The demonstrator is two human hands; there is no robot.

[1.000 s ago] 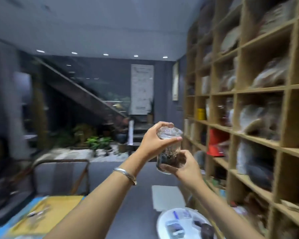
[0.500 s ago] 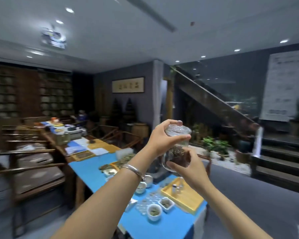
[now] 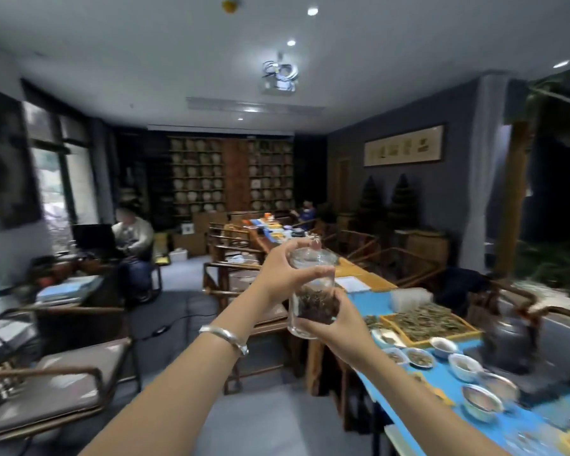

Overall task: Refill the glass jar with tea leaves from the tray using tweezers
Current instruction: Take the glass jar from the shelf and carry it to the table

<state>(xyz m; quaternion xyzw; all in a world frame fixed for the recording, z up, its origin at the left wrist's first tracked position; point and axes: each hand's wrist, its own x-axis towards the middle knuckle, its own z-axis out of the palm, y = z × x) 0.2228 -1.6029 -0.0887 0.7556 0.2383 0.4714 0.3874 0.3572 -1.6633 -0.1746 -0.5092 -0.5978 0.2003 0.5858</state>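
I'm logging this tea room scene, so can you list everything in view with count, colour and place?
jar: one, clear glass, lid on, dark tea inside, held up in both hands
tray: one, yellow, heaped with greenish leaves, on the table at right
table: one, long, blue cover, right side
bowls: several, white, near end of the table
kettle: one, dark, far right
chairs: several, dark wood, left and along the table
bracelet: one, silver, left wrist
seated person: one, at left desk
left hand: grips the jar's top
right hand: holds the jar's base

arms: bare, no sleeves | left wrist: silver bangle [image 3: 223, 334]
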